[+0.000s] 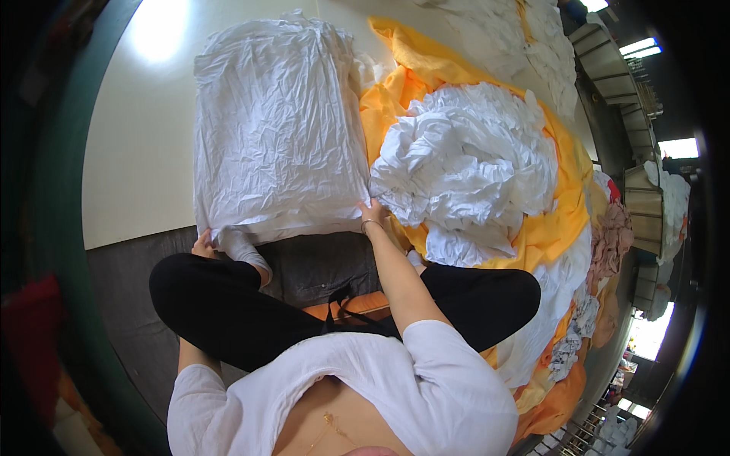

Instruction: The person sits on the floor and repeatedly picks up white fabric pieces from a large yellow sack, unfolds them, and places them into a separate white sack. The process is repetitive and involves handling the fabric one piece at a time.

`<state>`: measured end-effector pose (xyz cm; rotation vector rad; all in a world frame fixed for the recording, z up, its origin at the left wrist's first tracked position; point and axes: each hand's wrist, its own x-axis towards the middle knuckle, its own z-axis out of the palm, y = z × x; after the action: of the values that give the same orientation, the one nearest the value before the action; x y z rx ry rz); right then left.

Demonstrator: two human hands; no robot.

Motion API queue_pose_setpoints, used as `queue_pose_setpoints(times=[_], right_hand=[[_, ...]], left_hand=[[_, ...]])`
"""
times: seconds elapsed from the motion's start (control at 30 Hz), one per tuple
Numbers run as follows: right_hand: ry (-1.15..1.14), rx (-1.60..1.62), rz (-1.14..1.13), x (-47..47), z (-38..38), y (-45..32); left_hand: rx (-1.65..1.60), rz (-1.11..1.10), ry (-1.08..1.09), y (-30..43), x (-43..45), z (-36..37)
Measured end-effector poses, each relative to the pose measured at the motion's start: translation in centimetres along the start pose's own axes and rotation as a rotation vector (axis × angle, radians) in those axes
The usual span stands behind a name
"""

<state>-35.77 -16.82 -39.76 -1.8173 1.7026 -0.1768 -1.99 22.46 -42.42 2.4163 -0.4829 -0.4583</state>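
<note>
Before me lies a flat stack of wrinkled white cloth pieces [279,131], roughly rectangular. My left hand [203,244] pinches its near left corner, partly hidden by my knee. At the near right corner, my right hand [370,212], with a bracelet at the wrist, grips the cloth edge between thumb and fingers. The near edge hangs slightly over a dark mat. To the right sits a large crumpled heap of white cloth [462,154], resting on a spread yellow-orange cloth [570,228].
A pale, smooth work surface [137,159] extends left of the stack. My black-trousered legs are bent on either side, and a sock-covered foot [242,248] touches the near edge. More white cloth [547,62] lies far right. Pinkish cloth [610,233] and metal-framed carts [641,211] stand beyond.
</note>
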Motion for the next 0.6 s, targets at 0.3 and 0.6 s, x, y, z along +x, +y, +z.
queue_pose_setpoints(times=[0.3,0.6], right_hand=[[-0.029,-0.209,0.231,-1.3,-0.3,-0.6],[-0.002,-0.321,0.231,-0.6,-2.7,-1.6]], left_hand=[[0.075,0.088,-0.212,-0.9,-0.3,-1.0],[-0.355,0.213,-0.287,1.7,-1.9,-1.2]])
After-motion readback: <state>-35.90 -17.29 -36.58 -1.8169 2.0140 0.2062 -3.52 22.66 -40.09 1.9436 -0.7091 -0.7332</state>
